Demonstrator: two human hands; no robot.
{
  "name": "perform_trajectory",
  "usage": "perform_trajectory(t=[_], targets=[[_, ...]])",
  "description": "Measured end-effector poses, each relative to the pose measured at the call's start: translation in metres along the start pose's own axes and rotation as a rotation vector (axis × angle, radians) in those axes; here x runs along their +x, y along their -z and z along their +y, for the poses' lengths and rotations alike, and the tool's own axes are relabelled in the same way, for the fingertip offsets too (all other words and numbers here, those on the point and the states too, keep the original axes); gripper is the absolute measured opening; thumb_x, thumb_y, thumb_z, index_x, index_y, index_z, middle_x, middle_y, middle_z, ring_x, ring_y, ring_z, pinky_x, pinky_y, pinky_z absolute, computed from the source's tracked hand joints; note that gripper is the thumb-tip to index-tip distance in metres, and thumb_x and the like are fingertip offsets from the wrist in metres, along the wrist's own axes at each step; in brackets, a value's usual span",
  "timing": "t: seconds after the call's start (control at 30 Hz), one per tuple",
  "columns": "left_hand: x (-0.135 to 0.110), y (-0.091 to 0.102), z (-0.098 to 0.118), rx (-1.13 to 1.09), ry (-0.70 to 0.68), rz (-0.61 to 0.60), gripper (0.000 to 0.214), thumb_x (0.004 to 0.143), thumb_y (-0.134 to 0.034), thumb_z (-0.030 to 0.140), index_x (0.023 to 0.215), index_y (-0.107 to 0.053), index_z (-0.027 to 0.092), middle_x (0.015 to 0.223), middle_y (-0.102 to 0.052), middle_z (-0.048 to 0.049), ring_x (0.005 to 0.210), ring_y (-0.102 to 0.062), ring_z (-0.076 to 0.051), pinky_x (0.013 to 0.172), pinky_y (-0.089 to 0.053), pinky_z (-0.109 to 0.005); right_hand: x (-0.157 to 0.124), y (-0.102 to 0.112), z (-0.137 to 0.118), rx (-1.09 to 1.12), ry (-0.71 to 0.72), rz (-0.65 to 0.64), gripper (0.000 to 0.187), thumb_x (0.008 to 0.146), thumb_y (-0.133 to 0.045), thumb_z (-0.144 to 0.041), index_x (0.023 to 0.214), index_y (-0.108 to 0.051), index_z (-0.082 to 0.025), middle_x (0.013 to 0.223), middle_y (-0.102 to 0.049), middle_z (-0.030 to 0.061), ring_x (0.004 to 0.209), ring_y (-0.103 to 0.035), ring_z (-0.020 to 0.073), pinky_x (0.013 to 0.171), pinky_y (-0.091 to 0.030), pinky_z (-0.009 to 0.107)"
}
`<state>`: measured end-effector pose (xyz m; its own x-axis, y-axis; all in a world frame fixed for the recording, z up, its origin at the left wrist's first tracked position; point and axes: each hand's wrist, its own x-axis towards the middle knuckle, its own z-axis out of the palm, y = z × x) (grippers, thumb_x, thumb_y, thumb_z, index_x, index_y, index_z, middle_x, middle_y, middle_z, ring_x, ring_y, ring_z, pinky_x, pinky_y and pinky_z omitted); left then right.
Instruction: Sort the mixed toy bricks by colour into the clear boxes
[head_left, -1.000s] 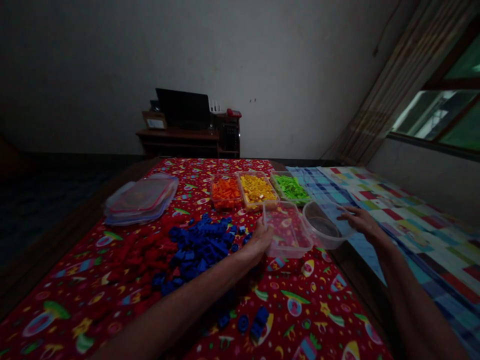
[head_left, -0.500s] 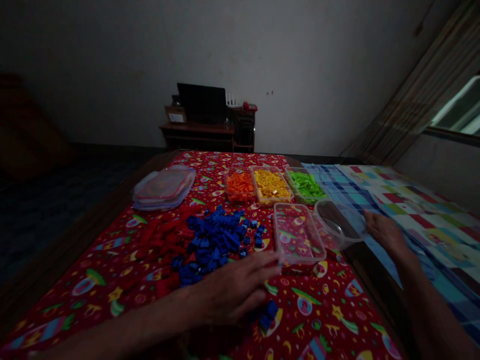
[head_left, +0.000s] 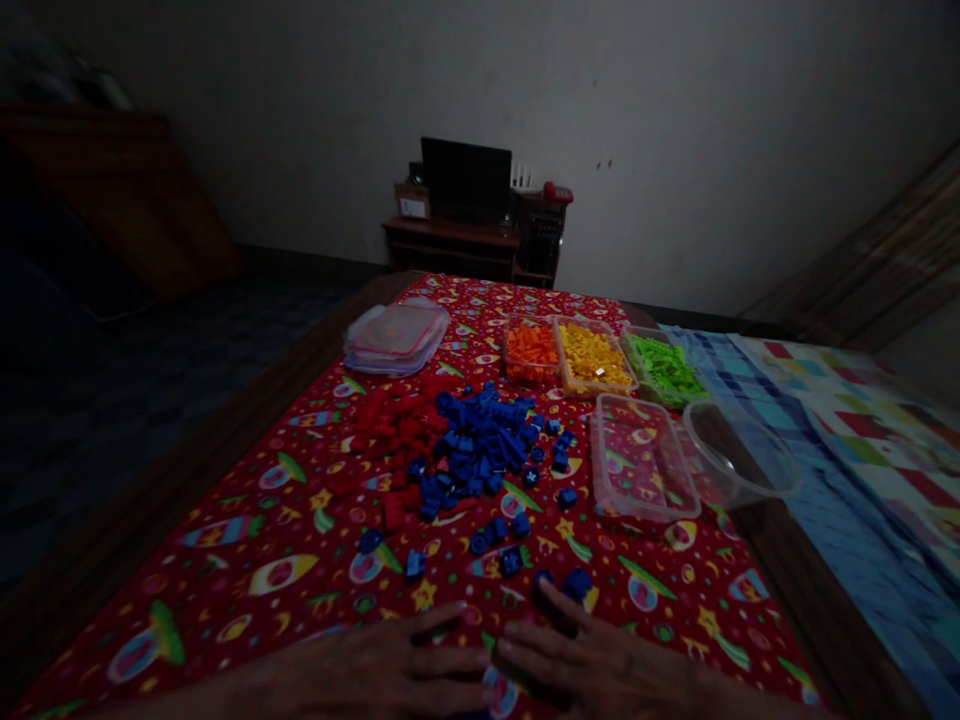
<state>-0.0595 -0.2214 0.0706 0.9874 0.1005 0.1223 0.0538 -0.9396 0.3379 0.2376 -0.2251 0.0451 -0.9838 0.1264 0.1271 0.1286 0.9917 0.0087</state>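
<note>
My left hand [head_left: 405, 665] lies low over the patterned red tablecloth [head_left: 277, 625], fingers spread and pointing right. Facing it, my right hand [head_left: 592, 655] is also open, with one fingertip at a small blue brick [head_left: 544, 580]. Another blue brick [head_left: 577, 584] sits just beyond that finger. Several loose blue bricks [head_left: 510, 560] are scattered ahead of both hands. Farther off, a heap of blue bricks [head_left: 487, 440] overlaps a heap of red bricks [head_left: 397, 425]. Something blue shows partly beneath the fingers near the bottom edge; its shape is hidden.
Behind stand clear boxes of orange bricks [head_left: 531, 345], yellow bricks [head_left: 592, 355] and green bricks [head_left: 666, 370]. An empty rectangular box [head_left: 600, 455] and a clear round-cornered tub [head_left: 742, 490] are at right. Stacked lids [head_left: 397, 335] lie back left. A bed [head_left: 847, 440] adjoins the table.
My right hand has left the clear tub and come down to the front of the table beside my left. More blue bricks lie loose in front of the heap. The view has shifted left.
</note>
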Motion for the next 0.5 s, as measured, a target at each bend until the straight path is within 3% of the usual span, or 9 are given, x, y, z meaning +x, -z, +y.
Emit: perform_trajectory(t=[0.1, 0.2, 0.37, 0.43, 0.5], targets=[[0.005, -0.02, -0.008, 0.153, -0.009, 0.051, 0.032, 0.091, -0.048, 0.017, 0.12, -0.059, 0.027, 0.127, -0.062, 0.0003, 0.129, -0.045, -0.015, 0.119, -0.018, -0.038, 0.016, -0.005, 0.014, 0.019, 0.079, -0.029, 0.036, 0.095, -0.043, -0.033, 0.13, -0.05, -0.031, 0.143, -0.044, 0.0093, 0.14, -0.026, 0.0234, 0.113, -0.023, 0.054], [0.006, -0.029, -0.037, 0.296, 0.061, 0.164, 0.026, 0.093, -0.047, 0.017, 0.113, -0.061, 0.024, 0.12, -0.066, -0.003, 0.13, -0.044, -0.016, 0.12, -0.01, -0.04, 0.037, -0.009, 0.046, -0.015, 0.01, -0.015, 0.03, 0.095, -0.041, -0.033, 0.12, -0.056, -0.024, 0.137, -0.05, 0.0129, 0.14, -0.025, 0.0257, 0.111, -0.018, 0.06], [0.001, -0.006, -0.104, 0.428, 0.314, 0.21, 0.022, 0.091, -0.052, 0.024, 0.111, -0.062, 0.022, 0.128, -0.06, -0.0075, 0.132, -0.042, -0.023, 0.118, -0.01, -0.052, 0.069, -0.011, 0.115, -0.178, -0.195, 0.083, 0.03, 0.092, -0.049, -0.023, 0.121, -0.055, -0.018, 0.14, -0.044, 0.02, 0.137, -0.032, 0.0301, 0.108, -0.022, 0.065], [0.0, 0.006, -0.115, 0.427, 0.344, 0.221, 0.026, 0.09, -0.052, 0.025, 0.114, -0.061, 0.021, 0.135, -0.054, -0.0104, 0.134, -0.038, -0.026, 0.116, -0.012, -0.055, 0.069, -0.008, 0.132, -0.2, -0.268, 0.187, 0.032, 0.092, -0.048, -0.02, 0.122, -0.056, -0.018, 0.139, -0.046, 0.0197, 0.135, -0.035, 0.0291, 0.107, -0.027, 0.063], [0.001, 0.013, -0.107, 0.388, 0.334, 0.257, 0.029, 0.091, -0.048, 0.023, 0.118, -0.06, 0.021, 0.139, -0.05, -0.0112, 0.136, -0.036, -0.026, 0.116, -0.014, -0.054, 0.059, -0.003, 0.137, -0.191, -0.324, 0.281, 0.033, 0.092, -0.045, -0.018, 0.123, -0.056, -0.02, 0.135, -0.051, 0.0174, 0.133, -0.039, 0.0262, 0.107, -0.031, 0.058]])
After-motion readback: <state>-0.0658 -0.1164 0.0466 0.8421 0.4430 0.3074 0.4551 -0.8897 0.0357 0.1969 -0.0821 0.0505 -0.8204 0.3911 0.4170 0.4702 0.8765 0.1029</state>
